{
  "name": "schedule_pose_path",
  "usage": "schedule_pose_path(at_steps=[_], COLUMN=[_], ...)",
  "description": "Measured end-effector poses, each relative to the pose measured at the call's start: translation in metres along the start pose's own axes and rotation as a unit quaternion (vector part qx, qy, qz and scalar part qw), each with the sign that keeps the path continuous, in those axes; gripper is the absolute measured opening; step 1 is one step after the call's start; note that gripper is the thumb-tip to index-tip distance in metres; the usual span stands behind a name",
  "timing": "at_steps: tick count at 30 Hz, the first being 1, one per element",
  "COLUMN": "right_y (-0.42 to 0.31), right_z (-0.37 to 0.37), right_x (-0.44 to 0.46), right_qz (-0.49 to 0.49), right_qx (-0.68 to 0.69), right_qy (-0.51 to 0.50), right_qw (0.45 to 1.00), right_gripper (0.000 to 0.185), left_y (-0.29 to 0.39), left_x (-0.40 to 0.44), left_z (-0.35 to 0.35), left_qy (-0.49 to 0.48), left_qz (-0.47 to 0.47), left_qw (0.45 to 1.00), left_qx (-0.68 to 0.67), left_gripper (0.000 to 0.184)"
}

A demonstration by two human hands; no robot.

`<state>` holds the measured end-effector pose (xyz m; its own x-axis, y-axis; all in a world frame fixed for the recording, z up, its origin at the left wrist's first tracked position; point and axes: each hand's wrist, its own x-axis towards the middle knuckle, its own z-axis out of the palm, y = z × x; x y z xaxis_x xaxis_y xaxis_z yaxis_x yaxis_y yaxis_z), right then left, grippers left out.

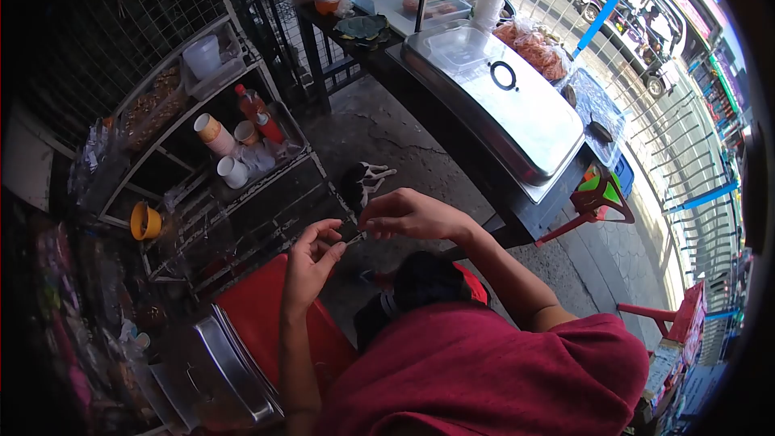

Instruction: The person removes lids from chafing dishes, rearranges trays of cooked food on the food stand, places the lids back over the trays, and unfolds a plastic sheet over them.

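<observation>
My left hand [311, 265] is raised in front of my torso, fingers loosely bent and apart from the thumb, with nothing visible in it. My right hand [413, 214] is held just to its right, palm turned down and fingers loosely curved; nothing shows in it. A small gap lies between the two hands. Below the left hand is a red flat surface [254, 303], next to stainless steel containers [230, 363]. Beyond the hands, a black-and-white cat [359, 182] lies on the concrete floor.
At left, a metal rack [311, 163] holds stacked paper cups [214, 133], a red-capped bottle [257, 109] and a yellow bucket [145, 221]. At right, a dark table [460, 165] bears a large steel-lidded tray [517, 105]. A railing [678, 145] borders the street.
</observation>
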<state>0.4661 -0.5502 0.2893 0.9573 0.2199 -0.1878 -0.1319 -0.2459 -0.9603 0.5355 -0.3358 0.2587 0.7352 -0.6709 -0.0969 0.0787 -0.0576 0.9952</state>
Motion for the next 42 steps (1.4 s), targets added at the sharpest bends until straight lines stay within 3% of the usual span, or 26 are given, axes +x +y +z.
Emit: schedule_pose_path(at_steps=[5,12,18,20,22,23,29,31,33,35,37,39,40,42], right_y=[-0.012,-0.023,-0.026,-0.032,-0.044,-0.045,-0.055,-0.056,-0.058,-0.064,-0.075,-0.074,-0.070,-0.055], right_z=[0.026,0.071,0.100,0.113,0.123,0.131,0.186,0.207,0.233,0.255,0.279,0.307,0.322,0.352], right_x=[0.046,0.112,0.155,0.168,0.178,0.184,0.218,0.228,0.241,0.251,0.261,0.278,0.286,0.306], right_qz=[-0.009,-0.121,-0.237,-0.268,-0.189,-0.198,-0.141,-0.107,-0.141,-0.173,-0.191,-0.218,-0.238,-0.272], right_qx=[-0.049,-0.095,-0.117,-0.121,-0.099,-0.097,-0.099,-0.063,-0.089,-0.114,-0.127,-0.104,-0.096,-0.086], right_qy=[-0.107,-0.211,-0.263,-0.303,-0.357,-0.397,-0.508,-0.520,-0.546,-0.563,-0.530,-0.537,-0.491,-0.421], right_qw=[0.993,0.965,0.928,0.906,0.909,0.891,0.844,0.845,0.821,0.800,0.816,0.808,0.832,0.861], right_gripper=[0.026,0.021,0.021,0.023,0.021,0.021,0.020,0.021,0.021,0.021,0.021,0.024,0.027,0.033], left_y=[-0.002,-0.018,-0.014,-0.015,-0.013,-0.012,-0.017,-0.020,-0.026,-0.034,-0.038,-0.057,-0.071,-0.095], left_x=[-0.031,-0.076,-0.094,-0.095,-0.103,-0.109,-0.170,-0.195,-0.217,-0.240,-0.262,-0.289,-0.303,-0.326], left_z=[-0.029,-0.069,-0.083,-0.086,-0.091,-0.095,-0.102,-0.103,-0.102,-0.098,-0.095,-0.095,-0.096,-0.098], left_qy=[0.032,0.095,0.112,0.161,0.206,0.218,0.366,0.425,0.472,0.578,0.643,0.767,0.777,0.834], left_qz=[-0.005,-0.015,-0.124,-0.064,-0.052,-0.029,-0.097,-0.117,-0.132,-0.136,-0.128,-0.126,-0.131,-0.225], left_qw=[0.993,0.985,0.973,0.965,0.955,0.951,0.913,0.885,0.860,0.795,0.746,0.603,0.589,0.451], left_qx=[0.114,0.145,0.159,0.199,0.206,0.218,0.155,0.150,0.144,0.127,0.115,0.180,0.178,0.226], left_gripper=[0.020,0.020,0.022,0.021,0.021,0.021,0.019,0.019,0.019,0.018,0.017,0.020,0.020,0.032])
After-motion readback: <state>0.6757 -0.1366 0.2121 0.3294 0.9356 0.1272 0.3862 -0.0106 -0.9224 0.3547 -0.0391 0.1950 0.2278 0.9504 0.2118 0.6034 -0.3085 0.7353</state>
